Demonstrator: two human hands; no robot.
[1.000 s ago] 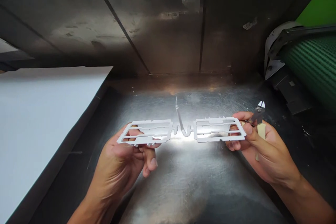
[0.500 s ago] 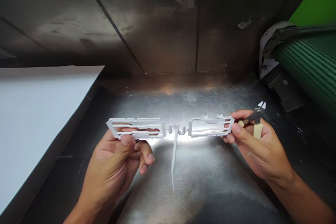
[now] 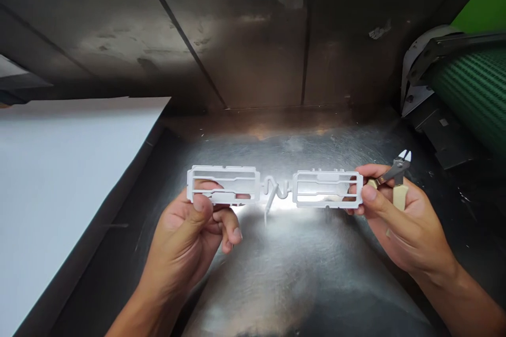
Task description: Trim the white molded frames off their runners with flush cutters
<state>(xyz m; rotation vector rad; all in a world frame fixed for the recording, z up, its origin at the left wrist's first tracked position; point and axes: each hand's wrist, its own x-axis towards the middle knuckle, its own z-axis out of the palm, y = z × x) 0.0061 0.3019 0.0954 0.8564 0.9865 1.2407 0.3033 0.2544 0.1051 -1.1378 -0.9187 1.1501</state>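
Observation:
Two white plastic frames, a left one (image 3: 225, 170) and a right one (image 3: 328, 204), are joined by a curved sprue (image 3: 271, 197) whose stem points down and toward me. My left hand (image 3: 193, 237) pinches the lower left edge of the left frame, thumb in front and fingers behind. At the outer end of the right frame, my right hand (image 3: 403, 231) grips it between thumb and fingers. Side cutters (image 3: 398, 171) with cream handles also rest in my right hand, their jaws pointing up and away from the frames.
Below lies a shiny metal worktop (image 3: 253, 284), rising to a metal back panel (image 3: 253, 52). A large white sheet (image 3: 71, 179) covers a raised surface at the left. A green conveyor belt (image 3: 474, 89) stands at the right, and small scraps dot the worktop.
Both hands and the joined frames have shifted right in the view. The frames have tilted to show more of their faces, and the sprue stem looks shorter. Both grips stay the same.

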